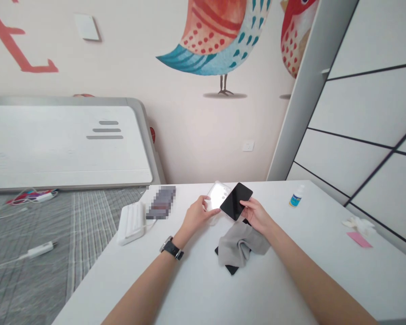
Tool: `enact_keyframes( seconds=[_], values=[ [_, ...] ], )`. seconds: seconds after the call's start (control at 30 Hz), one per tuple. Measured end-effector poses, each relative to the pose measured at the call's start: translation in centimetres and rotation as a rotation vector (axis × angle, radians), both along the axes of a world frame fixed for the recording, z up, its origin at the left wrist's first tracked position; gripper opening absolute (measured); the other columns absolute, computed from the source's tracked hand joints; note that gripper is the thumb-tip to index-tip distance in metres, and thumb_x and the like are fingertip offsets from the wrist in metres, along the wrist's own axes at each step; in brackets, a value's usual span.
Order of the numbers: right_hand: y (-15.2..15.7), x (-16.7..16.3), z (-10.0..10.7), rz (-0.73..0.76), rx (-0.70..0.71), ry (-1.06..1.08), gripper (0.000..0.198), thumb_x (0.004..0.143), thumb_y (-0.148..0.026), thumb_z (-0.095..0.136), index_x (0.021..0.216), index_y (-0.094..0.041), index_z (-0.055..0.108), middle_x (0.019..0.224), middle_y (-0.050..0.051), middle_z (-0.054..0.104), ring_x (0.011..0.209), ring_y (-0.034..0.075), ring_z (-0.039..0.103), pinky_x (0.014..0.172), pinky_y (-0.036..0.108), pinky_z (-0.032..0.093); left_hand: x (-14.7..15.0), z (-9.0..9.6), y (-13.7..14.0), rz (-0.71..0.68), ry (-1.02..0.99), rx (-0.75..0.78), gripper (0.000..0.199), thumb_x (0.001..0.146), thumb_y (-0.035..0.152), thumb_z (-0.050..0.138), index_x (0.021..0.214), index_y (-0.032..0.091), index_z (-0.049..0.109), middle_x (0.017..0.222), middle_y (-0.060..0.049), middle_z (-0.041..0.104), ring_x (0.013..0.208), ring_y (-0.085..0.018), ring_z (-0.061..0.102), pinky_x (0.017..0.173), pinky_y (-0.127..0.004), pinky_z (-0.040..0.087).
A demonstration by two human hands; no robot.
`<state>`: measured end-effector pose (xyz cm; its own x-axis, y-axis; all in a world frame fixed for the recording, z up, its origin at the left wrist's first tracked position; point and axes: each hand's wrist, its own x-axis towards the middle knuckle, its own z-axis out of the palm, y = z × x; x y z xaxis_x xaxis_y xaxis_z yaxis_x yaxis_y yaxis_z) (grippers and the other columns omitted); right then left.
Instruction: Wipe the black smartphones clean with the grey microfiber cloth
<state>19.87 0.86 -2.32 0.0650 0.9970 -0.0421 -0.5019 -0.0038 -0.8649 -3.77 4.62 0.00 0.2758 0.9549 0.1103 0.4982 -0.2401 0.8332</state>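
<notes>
My left hand [198,214] holds a clear phone case [217,196] above the white table [325,271]. A black watch sits on that wrist. My right hand [257,215] grips a black smartphone [236,201] by its lower edge, screen facing me, its corner overlapping the case. Under my right hand lies a crumpled grey cloth [241,243] on top of a flat black object [230,268].
A white power strip [131,222] sits at the table's left edge beside a blurred dark item [160,202]. A small bottle [296,197] stands far right, with a pink slip [358,239] and white scraps [357,223]. A bed with cables [34,250] is at left.
</notes>
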Motion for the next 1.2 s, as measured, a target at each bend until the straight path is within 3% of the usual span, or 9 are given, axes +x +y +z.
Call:
enact_keyframes(
  seconds=[0.3, 0.47, 0.6, 0.77, 0.83, 0.93, 1.03, 1.1, 1.2],
  values=[
    [-0.8, -0.8, 0.6, 0.042, 0.116, -0.240, 0.052, 0.073, -0.040, 0.085, 0.120, -0.025, 0.068, 0.118, 0.007, 0.075, 0.102, 0.027, 0.072, 0.082, 0.040, 0.060, 2.0, 0.0, -2.2, -0.310, -0.531, -0.368, 0.056, 0.094, 0.062, 0.058, 0.133, 0.023, 0.051, 0.114, -0.010, 0.069, 0.090, -0.023, 0.074, 0.074, -0.039, 0.063],
    [-0.7, -0.8, 0.4, -0.079, 0.193, -0.460, 0.053, 0.073, -0.043, 0.086, 0.121, -0.024, 0.070, 0.114, 0.007, 0.069, 0.091, 0.022, 0.064, 0.079, 0.035, 0.056, 3.0, -0.6, -3.3, -0.375, -0.684, -0.435, 0.071, 0.077, 0.042, 0.086, 0.137, 0.023, 0.052, 0.119, -0.010, 0.068, 0.099, -0.024, 0.071, 0.079, -0.036, 0.062],
    [-0.6, -1.1, 0.3, -0.198, 0.238, -0.564, 0.063, 0.075, -0.043, 0.084, 0.133, -0.029, 0.065, 0.124, 0.007, 0.057, 0.092, 0.020, 0.056, 0.076, 0.031, 0.055, 2.9, -0.4, -3.6, -0.409, -0.750, -0.470, 0.073, 0.078, 0.031, 0.087, 0.141, 0.025, 0.052, 0.134, -0.012, 0.063, 0.105, -0.024, 0.070, 0.083, -0.036, 0.063],
    [-1.4, -1.6, 0.8, -0.195, 0.255, -0.497, 0.106, 0.077, -0.043, 0.084, 0.162, -0.044, 0.021, 0.151, 0.008, 0.044, 0.100, 0.018, 0.063, 0.081, 0.032, 0.057, 2.6, -0.3, -3.4, -0.435, -0.785, -0.497, 0.075, 0.079, 0.028, 0.086, 0.145, 0.026, 0.050, 0.134, -0.012, 0.063, 0.106, -0.025, 0.070, 0.080, -0.035, 0.064],
    [-1.4, -1.5, 1.1, -0.201, 0.204, -0.373, 0.116, 0.072, -0.042, 0.089, 0.162, -0.046, 0.017, 0.152, 0.006, 0.047, 0.100, 0.017, 0.065, 0.084, 0.032, 0.057, 2.6, -0.4, -3.5, -0.449, -0.782, -0.509, 0.075, 0.079, 0.027, 0.085, 0.146, 0.026, 0.050, 0.132, -0.012, 0.063, 0.104, -0.024, 0.070, 0.077, -0.034, 0.065],
    [-1.0, -0.9, 1.1, -0.203, 0.127, -0.232, 0.083, 0.078, -0.057, 0.081, 0.152, -0.039, 0.045, 0.130, 0.004, 0.067, 0.098, 0.019, 0.068, 0.081, 0.030, 0.056, 2.8, -0.5, -3.7, -0.494, -0.763, -0.534, 0.076, 0.079, 0.025, 0.085, 0.147, 0.028, 0.051, 0.131, -0.012, 0.063, 0.105, -0.025, 0.069, 0.074, -0.033, 0.065],
    [-0.4, -0.5, 1.0, -0.208, 0.118, -0.188, 0.059, 0.080, -0.071, 0.072, 0.117, -0.025, 0.072, 0.102, 0.006, 0.076, 0.086, 0.020, 0.069, 0.072, 0.030, 0.056, 2.8, -0.4, -3.8, -0.529, -0.733, -0.552, 0.074, 0.077, 0.022, 0.085, 0.144, 0.028, 0.054, 0.125, -0.010, 0.065, 0.099, -0.023, 0.070, 0.074, -0.033, 0.065],
    [-0.2, -0.2, 1.0, -0.199, 0.125, -0.174, 0.053, 0.075, -0.070, 0.077, 0.094, -0.021, 0.075, 0.091, 0.006, 0.076, 0.078, 0.020, 0.068, 0.069, 0.030, 0.055, 2.8, -0.4, -3.8, -0.534, -0.715, -0.548, 0.072, 0.077, 0.021, 0.085, 0.142, 0.028, 0.055, 0.122, -0.009, 0.065, 0.097, -0.022, 0.069, 0.074, -0.033, 0.065],
    [-0.3, -0.1, 1.2, -0.188, 0.149, -0.177, 0.047, 0.071, -0.064, 0.084, 0.086, -0.021, 0.075, 0.083, 0.003, 0.075, 0.072, 0.018, 0.066, 0.067, 0.029, 0.054, 2.7, -0.6, -3.6, -0.529, -0.692, -0.528, 0.071, 0.076, 0.021, 0.084, 0.141, 0.027, 0.055, 0.122, -0.008, 0.066, 0.099, -0.023, 0.068, 0.074, -0.033, 0.064]
  ],
)
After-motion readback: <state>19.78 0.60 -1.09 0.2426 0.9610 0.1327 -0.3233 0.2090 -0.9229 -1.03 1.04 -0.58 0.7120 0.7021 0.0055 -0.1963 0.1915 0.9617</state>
